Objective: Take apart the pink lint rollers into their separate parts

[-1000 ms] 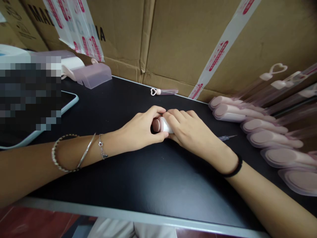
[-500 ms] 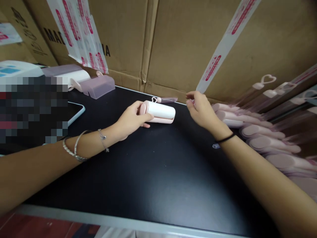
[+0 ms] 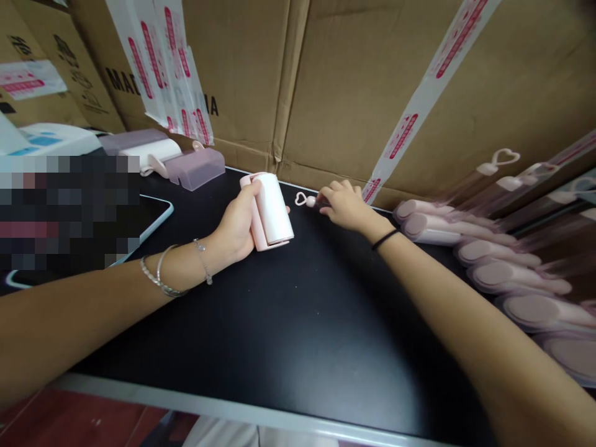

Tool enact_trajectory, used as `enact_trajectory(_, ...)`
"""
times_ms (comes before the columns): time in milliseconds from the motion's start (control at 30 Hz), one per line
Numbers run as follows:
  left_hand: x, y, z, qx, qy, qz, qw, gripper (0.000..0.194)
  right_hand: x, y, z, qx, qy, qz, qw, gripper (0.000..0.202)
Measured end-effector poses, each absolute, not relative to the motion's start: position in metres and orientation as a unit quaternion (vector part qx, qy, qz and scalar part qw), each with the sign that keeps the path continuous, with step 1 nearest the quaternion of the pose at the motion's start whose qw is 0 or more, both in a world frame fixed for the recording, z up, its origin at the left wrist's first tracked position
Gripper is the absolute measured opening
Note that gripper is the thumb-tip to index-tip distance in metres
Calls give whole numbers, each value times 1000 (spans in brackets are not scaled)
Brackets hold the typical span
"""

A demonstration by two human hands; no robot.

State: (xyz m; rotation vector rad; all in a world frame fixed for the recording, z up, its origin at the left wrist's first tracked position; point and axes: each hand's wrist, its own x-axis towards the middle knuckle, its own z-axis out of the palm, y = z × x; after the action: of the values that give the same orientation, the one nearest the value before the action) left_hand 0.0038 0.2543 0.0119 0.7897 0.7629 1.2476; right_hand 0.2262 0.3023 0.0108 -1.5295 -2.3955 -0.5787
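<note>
From my head view, the left hand (image 3: pixel 239 222) is closed around a white roller (image 3: pixel 275 208) in its pale pink holder (image 3: pixel 259 231), thumb on the near face and a fingertip just showing at the far side. I see the roller tilted, its lower end angled toward the near right, above the back middle of the black bench (image 3: pixel 298 335). To its right, the right hand (image 3: pixel 347 208) is half curled, palm down, its fingers over the dark tube end of a small heart-loop stick (image 3: pixel 311 202); I cannot tell whether they grip it. The loop points left, toward the roller but apart from it. Along the right side I have a row of pale pink pieces (image 3: pixel 503 268) with see-through edges, and blurred heart-topped sticks (image 3: pixel 487 167) slanting up behind them. At the back left sits a translucent purple cover (image 3: pixel 198 169), near a black slab with a light blue rim (image 3: pixel 156 214), partly pixelated in my feed. A large cardboard box (image 3: pixel 242 81), taped with red-printed strips (image 3: pixel 403 136), stands behind the bench.
</note>
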Motion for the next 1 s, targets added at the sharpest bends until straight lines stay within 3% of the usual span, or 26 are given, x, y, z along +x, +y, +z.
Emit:
enact_trajectory(133, 4, 251, 8, 385, 331, 535, 675, 33, 233, 257, 36, -553, -787, -154, 226, 24)
enact_trajectory(333, 6, 244, 6, 432, 323, 498, 679, 38, 240, 190, 21, -532, -679, 69, 501, 25)
enact_trajectory(433, 7, 240, 8, 445, 299, 479, 695, 40, 238, 176, 6, -471, -618, 252, 578, 25)
enact_trajectory(633, 8, 233, 13, 393, 289, 509, 710, 29, 232, 165, 16, -329, -597, 488, 545, 45)
enact_trajectory(833, 9, 238, 12, 372, 287, 568, 675, 27, 226, 162, 13, -389, -533, 499, 561, 20)
enact_trajectory(1000, 7, 238, 11, 327, 295, 630, 640, 54, 208, 156, 7, -432, -455, 581, 519, 47)
